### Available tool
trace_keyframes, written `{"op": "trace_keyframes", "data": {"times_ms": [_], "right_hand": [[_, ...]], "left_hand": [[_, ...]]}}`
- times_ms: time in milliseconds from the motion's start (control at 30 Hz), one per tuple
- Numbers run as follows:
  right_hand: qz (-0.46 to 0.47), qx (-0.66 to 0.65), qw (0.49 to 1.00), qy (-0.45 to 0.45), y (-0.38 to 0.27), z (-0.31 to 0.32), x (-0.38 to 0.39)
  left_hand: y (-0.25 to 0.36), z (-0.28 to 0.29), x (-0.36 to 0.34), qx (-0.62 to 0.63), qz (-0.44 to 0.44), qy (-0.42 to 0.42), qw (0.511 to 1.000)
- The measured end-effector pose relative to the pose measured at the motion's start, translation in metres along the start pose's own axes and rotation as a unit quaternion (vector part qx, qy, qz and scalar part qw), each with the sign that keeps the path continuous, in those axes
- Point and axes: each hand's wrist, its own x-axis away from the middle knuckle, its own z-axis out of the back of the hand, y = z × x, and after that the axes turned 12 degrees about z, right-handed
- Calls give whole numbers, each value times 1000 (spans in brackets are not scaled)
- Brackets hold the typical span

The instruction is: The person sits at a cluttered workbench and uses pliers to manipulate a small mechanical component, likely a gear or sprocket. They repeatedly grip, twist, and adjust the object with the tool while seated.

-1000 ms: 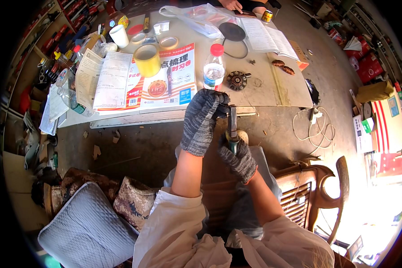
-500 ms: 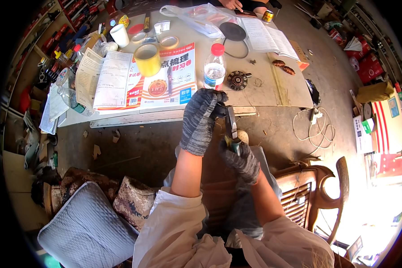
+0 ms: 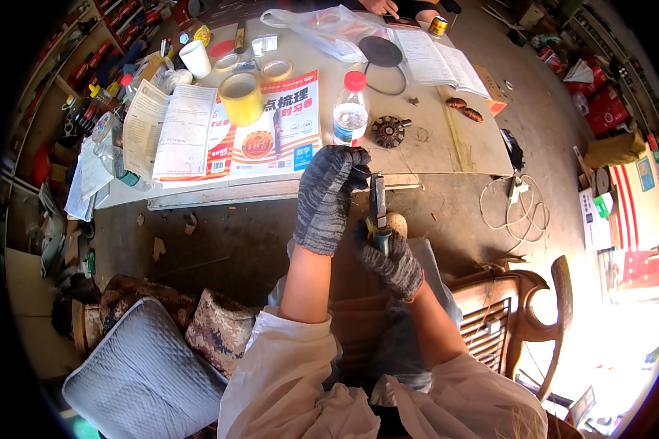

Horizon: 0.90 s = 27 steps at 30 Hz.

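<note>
Both my hands wear grey knit gloves with dark fingers. My left hand [image 3: 322,199] is closed at the table's near edge, its fingers around a small dark thing that I cannot make out. Just to the right and lower, my right hand [image 3: 395,265] is wrapped round the green handles of a pair of pliers [image 3: 378,202]. The metal jaws point up and away, close beside the left fingertips; whether they touch anything is unclear. Beyond the left hand a clear bottle [image 3: 351,110] with a red cap stands upright, and a dark round coil-wound motor part [image 3: 389,132] lies beside it.
On the table [image 3: 432,157] lie a booklet [image 3: 271,157], a yellow tape roll [image 3: 241,102], a white cup [image 3: 195,58], a plastic bag [image 3: 318,29] and an open book [image 3: 439,62]. Another person's hand [image 3: 380,7] is at the far edge. A wooden chair [image 3: 516,307] stands at right.
The pliers have turned slightly, with their jaws now more upright. My right hand has shifted a little up and left; the left hand has hardly moved.
</note>
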Motion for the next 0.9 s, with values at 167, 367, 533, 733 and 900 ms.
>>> {"op": "trace_keyframes", "data": {"times_ms": [167, 367, 533, 733, 900], "right_hand": [[19, 210, 977, -14, -19, -18, 3], [96, 245, 964, -39, -11, -13, 2], [63, 228, 972, 6, -7, -12, -2], [104, 320, 941, 14, -14, -15, -4], [114, 255, 960, 33, -18, -22, -3]], "left_hand": [[-1, -1, 1, -40, -10, 7, 999], [0, -3, 1, -38, -6, 1, 999], [2, -4, 4, -49, 3, -5, 999], [6, -12, 10, -165, -41, -4, 985], [-3, -10, 6, -334, -214, 35, 917]]}}
